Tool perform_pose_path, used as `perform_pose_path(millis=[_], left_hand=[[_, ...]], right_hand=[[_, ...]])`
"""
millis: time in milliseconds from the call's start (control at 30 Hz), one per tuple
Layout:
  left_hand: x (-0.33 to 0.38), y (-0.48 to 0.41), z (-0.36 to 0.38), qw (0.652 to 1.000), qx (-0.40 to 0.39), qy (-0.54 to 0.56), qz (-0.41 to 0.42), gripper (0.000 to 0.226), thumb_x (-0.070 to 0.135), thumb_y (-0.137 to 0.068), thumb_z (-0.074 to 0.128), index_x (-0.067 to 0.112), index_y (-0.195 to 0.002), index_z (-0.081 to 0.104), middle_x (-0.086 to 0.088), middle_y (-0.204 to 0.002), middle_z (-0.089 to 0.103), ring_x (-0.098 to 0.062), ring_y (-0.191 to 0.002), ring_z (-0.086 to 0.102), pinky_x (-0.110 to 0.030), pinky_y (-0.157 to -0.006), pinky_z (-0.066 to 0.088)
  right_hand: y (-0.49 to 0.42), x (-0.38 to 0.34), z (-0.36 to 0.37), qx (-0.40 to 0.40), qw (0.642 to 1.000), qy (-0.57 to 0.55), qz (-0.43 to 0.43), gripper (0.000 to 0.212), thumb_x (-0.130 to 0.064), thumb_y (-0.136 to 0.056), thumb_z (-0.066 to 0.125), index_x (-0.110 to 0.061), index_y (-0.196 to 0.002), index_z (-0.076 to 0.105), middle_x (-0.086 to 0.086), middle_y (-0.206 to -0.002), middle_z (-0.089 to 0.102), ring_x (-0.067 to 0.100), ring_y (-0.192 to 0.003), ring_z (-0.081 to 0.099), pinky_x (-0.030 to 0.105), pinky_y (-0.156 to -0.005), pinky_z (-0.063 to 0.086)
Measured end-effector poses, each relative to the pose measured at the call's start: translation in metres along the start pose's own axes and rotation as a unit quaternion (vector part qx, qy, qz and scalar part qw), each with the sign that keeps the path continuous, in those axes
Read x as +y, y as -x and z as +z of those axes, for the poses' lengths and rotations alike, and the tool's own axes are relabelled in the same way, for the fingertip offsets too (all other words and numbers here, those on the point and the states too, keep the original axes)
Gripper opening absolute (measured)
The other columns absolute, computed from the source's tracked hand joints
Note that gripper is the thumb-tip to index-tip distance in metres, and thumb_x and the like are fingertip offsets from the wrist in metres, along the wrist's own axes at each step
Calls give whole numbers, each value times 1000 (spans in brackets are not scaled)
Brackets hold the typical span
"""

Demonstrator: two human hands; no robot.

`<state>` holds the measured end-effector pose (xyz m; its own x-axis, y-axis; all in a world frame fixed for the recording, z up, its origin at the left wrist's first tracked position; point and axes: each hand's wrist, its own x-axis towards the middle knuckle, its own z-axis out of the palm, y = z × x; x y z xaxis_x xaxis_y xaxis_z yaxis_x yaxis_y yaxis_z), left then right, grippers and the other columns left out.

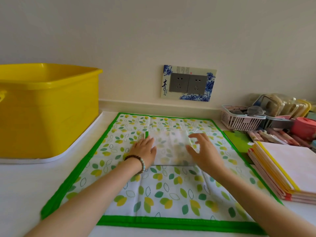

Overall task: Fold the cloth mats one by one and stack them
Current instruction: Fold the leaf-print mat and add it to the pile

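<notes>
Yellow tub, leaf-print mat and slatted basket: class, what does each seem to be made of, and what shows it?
Yellow tub: probably plastic, smooth and slightly glossy, with a moulded rolled rim. Leaf-print mat: likely woven cloth, matte, with soft creases and a sewn green border. Slatted basket: seemingly plastic, with thin, even, moulded bars.

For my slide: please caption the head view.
Left hand rests on a folded mat atop a spread leaf-print mat; right hand over it.
</notes>
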<state>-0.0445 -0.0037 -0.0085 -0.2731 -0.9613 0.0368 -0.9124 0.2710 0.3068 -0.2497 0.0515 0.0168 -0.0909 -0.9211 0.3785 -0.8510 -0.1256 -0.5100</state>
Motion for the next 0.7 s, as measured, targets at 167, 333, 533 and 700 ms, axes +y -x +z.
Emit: perform_pose_path(millis=[167, 333, 533, 700], left_hand=[[2, 0, 0, 1000, -11, -24, -4, 52, 31, -102, 15, 14, -150, 5, 0, -158, -1, -17, -146, 1, -33, -119, 4], [3, 0, 0, 999, -18, -49, -12, 52, 30, -102, 16, 13, -150, 6, 0, -159, -1, -18, -146, 1, -33, -119, 3], [7, -2, -8, 992, -39, -115, -12, 54, 30, -101, 17, 10, -150, 8, -3, -158, 3, -22, -145, 6, -36, -118, 8], [19, -16, -28, 984, -35, -174, -19, 52, 40, -99, 20, 8, -136, 40, -11, -144, 38, -28, -134, 30, -40, -112, 24]], right_hand=[[-21, -37, 40, -124, 984, 97, -81, 44, -29, -101, 32, -18, -143, 36, 1, -155, 26, 17, -142, 25, 35, -116, 17], [-31, -49, 71, -191, 971, 129, -62, 49, -30, -102, 20, -17, -149, 20, 0, -158, 14, 15, -146, 9, 34, -117, 1], [-31, -14, 54, -215, 961, 170, -33, 64, -52, -98, 16, -18, -152, 6, -3, -159, 2, 11, -146, -1, 32, -119, -2], [-30, -1, 43, -216, 961, 174, 7, 70, -56, -96, 17, -15, -151, 0, -2, -159, -4, 12, -146, -4, 32, -119, -2]])
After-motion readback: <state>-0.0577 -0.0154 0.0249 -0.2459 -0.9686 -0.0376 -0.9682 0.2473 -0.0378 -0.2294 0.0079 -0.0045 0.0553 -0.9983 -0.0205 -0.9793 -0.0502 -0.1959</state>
